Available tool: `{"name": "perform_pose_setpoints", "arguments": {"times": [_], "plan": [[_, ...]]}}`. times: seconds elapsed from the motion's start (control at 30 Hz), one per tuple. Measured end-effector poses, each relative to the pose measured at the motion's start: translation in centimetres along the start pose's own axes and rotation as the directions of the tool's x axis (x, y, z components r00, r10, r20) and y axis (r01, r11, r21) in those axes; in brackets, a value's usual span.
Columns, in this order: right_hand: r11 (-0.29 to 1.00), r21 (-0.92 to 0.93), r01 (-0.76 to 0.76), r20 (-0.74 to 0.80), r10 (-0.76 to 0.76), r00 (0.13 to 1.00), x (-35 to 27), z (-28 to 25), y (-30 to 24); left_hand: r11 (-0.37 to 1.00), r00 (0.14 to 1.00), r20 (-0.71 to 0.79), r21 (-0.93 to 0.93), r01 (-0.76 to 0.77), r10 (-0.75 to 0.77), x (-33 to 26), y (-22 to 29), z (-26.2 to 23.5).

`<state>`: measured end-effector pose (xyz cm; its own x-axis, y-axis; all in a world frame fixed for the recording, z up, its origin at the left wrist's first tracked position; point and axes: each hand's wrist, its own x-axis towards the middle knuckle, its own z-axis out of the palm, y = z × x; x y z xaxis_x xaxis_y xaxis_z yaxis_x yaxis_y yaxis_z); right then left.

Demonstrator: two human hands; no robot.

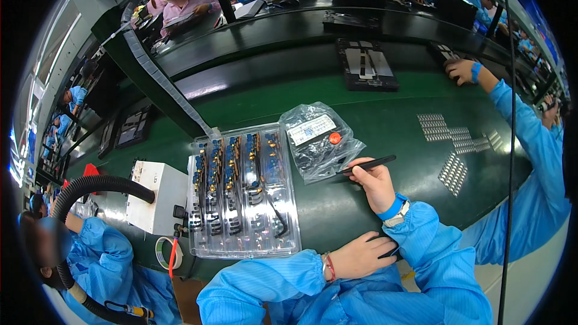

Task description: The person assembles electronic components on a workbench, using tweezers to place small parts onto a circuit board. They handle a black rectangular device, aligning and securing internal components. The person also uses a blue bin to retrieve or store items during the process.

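Observation:
My right hand (374, 188) is closed around black tweezers (372, 164), held above the bench beside a clear plastic bag (319, 144) with a white label and a red round sticker. My left hand (360, 257) lies at the bench's front edge, fingers stretched out to the right and slightly apart. Dark patches show between those fingers; whether they are a thing or shadow is unclear. Left of the bag sits a clear compartment tray (293, 229), holding rows of small black flex cables (232, 189) with blue and gold ends.
A white box (158, 195) with a black corrugated hose (99, 183) stands left, near a tape roll (165, 253). Silver part sheets (453, 174) lie right. Beyond is a black device housing (367, 66). A co-worker's hand (462, 71) touches another housing far right; another person (102, 259) sits left.

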<state>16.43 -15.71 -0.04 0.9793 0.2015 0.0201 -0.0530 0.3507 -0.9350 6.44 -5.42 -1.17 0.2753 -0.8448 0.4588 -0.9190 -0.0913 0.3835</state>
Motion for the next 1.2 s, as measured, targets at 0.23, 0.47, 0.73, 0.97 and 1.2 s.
{"name": "perform_pose_setpoints", "arguments": {"times": [0.23, 0.47, 0.73, 0.97, 1.2], "plan": [[1.0, -0.021, 0.006, -0.005, -0.006, 1.0, 0.2, 0.1, -0.3, 1.0, 1.0, 0.01, 0.004, 0.005, -0.005, 0.0, -0.2, 0.0], [0.999, -0.05, -0.004, -0.078, 0.0, 0.997, 0.0, -0.1, 0.4, 0.997, 0.995, -0.102, -0.078, -0.012, 0.004, -0.4, -0.2, 1.0], [1.0, -0.022, 0.008, -0.029, -0.008, 1.0, -0.3, -0.4, 0.6, 0.998, 0.982, -0.189, -0.059, -0.025, 0.014, -0.6, 0.2, 1.5], [1.0, -0.012, 0.006, -0.045, -0.006, 0.999, 0.1, -0.3, 0.2, 0.999, 0.977, -0.211, -0.046, -0.025, 0.015, -0.4, -0.1, 1.7], [1.0, -0.005, 0.002, -0.048, -0.003, 0.999, -0.1, -0.1, 0.3, 0.998, 0.978, -0.206, -0.06, -0.026, 0.013, -0.5, -0.1, 1.6]]}}
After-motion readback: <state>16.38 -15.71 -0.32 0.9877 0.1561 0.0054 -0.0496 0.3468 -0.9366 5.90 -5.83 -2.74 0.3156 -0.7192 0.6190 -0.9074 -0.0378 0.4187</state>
